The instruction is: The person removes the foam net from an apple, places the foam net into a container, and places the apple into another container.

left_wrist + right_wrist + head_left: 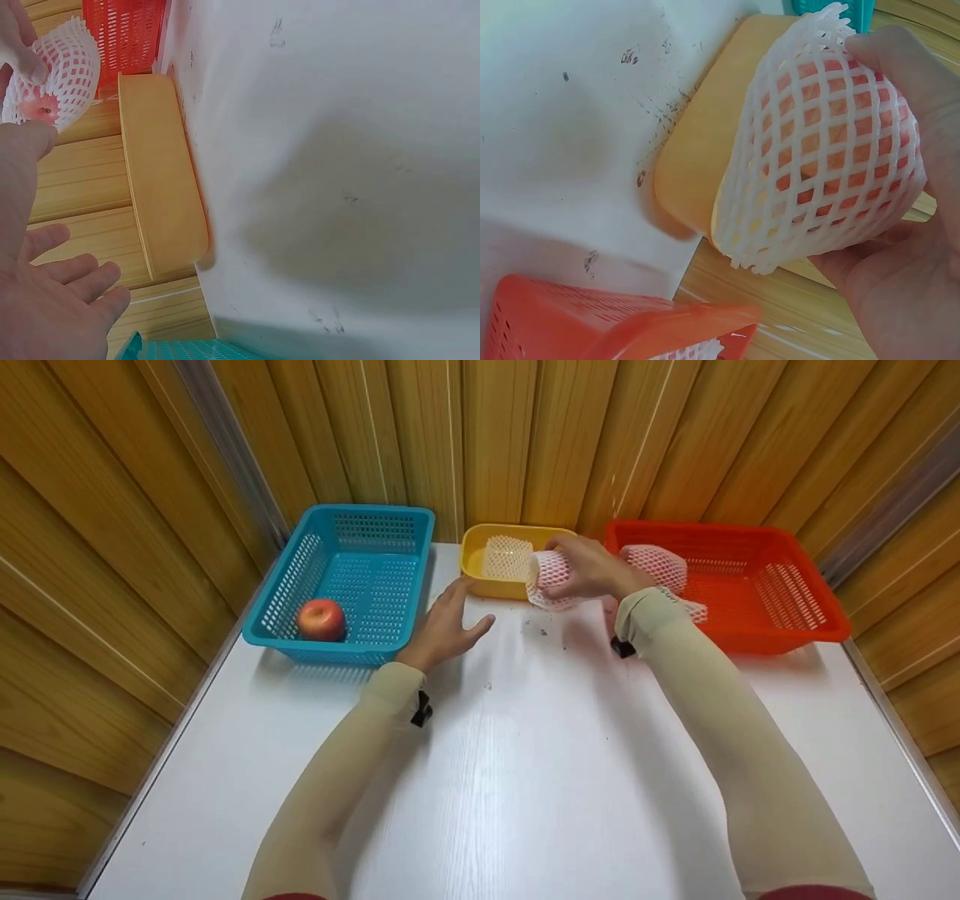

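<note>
Gripping a round red apple (43, 108) in white foam net (79, 67), my right hand (589, 564) is by the right corner of the yellow plastic tub (495, 587); my left hand (442, 630) spreads wide near its left corner.

The right hand (941, 150), at three o'clock, grips a red fruit (861, 120) inside a white foam net (817, 169), before a yellow container (701, 142). A red basket (570, 315) at seven o'clock holds another net (694, 351); a teal basket (865, 12) shows at one o'clock.
</note>
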The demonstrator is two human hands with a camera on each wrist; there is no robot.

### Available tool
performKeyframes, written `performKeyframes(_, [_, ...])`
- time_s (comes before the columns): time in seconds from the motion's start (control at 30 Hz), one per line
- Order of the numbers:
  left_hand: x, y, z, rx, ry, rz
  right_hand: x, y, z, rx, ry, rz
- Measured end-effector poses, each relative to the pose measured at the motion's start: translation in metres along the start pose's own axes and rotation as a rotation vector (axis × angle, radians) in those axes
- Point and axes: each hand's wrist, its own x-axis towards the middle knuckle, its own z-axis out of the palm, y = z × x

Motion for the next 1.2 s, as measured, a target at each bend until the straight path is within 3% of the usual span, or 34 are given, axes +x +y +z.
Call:
performKeyframes(0.23, [-0.002, -0.003, 0.004, -0.013, -0.014, -0.022, 0.005, -0.002, 0.006, 0.019, -0.001, 0.003])
performKeyframes(0.47, [-0.003, -0.006, 0.006, 0.005, 0.003, 0.026, 0.008, -0.005, 0.013, 0.037, -0.002, 0.006])
performKeyframes(0.77, [-0.005, -0.009, 0.011, 0.013, 0.016, -0.001, 0.015, -0.005, 0.032, 0.060, 0.006, 0.044])
performKeyframes(1.07, [-0.006, -0.011, 0.014, 0.021, 0.032, -0.012, 0.024, -0.006, 0.049, 0.057, 0.029, 0.021])
performKeyframes(1.2, [-0.006, -0.012, 0.014, 0.026, 0.015, -0.045, 0.026, -0.005, 0.054, 0.067, 0.021, 0.023])
